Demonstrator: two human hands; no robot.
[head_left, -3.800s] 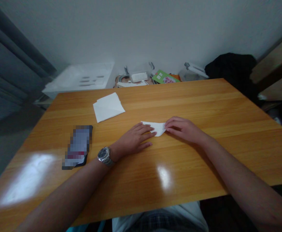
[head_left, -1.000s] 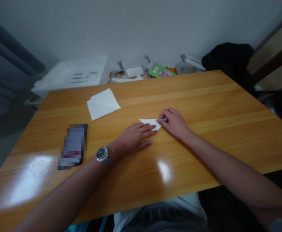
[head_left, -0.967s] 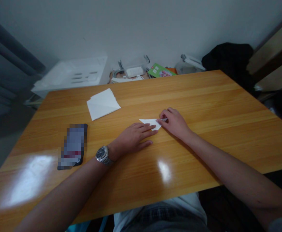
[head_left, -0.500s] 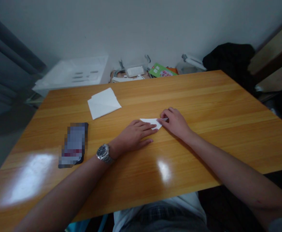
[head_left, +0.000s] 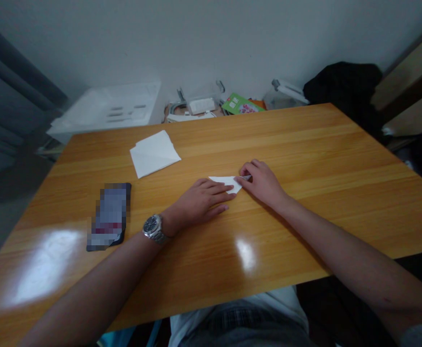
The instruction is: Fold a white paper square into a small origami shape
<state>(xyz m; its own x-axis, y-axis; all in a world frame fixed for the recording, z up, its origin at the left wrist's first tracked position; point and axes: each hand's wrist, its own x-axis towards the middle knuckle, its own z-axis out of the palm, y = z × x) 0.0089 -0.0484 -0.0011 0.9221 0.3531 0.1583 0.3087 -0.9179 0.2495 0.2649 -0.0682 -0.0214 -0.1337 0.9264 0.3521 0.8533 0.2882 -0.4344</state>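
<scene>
Folded white paper (head_left: 224, 180) lay on desk (head_left: 290, 140). Left hand (head_left: 202, 200) spread, fingers across it; right hand (head_left: 263, 183) pinched its right corner. Risk: too little left-hand pressure could have let paper skid, skewing fold.

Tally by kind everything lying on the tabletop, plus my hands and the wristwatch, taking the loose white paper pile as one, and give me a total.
Left hand and right hand: 2
Folded white paper at the fingers: 1
White paper pile, sheets not countable: 1
Phone: 1
Wristwatch: 1
Total: 6
</scene>
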